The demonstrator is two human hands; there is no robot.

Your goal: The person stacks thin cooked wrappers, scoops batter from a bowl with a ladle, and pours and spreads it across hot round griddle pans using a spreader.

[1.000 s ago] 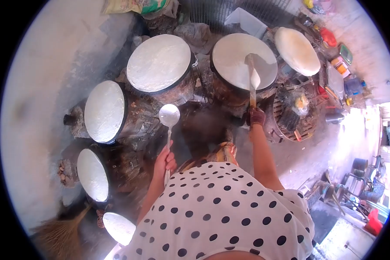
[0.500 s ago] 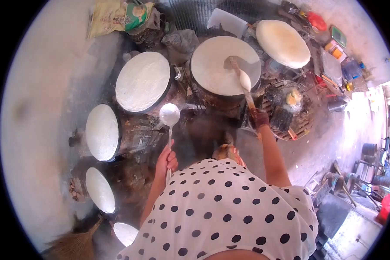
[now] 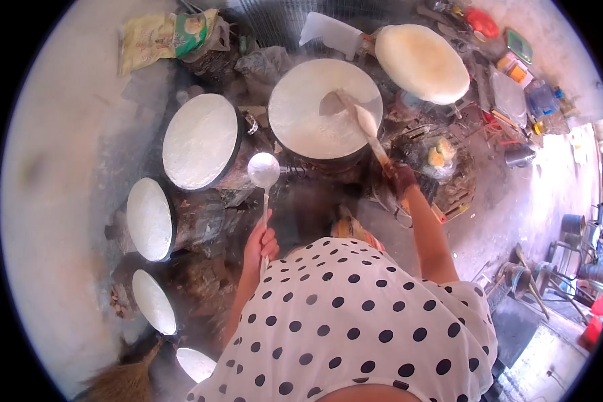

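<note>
My left hand is closed around the handle of a metal ladle, its bowl held up beside the griddles. My right hand, in a dark glove, grips a wooden spreader with a pale lump of batter or dough on its shaft. The spreader's flat end lies over the middle griddle, which is coated with a thin white layer. A greyish patch shows around the spreader's tip. To the left stands another white-coated griddle.
More white-coated round griddles curve down the left side. A stack of round flatbreads sits at the back right. Beside my right hand, a grate holds a bag with yellowish food. A straw broom is at lower left.
The view has shifted slightly, so the griddles sit differently in it. The spreader's flat end has moved a little over the middle griddle. Both hands keep their holds.
</note>
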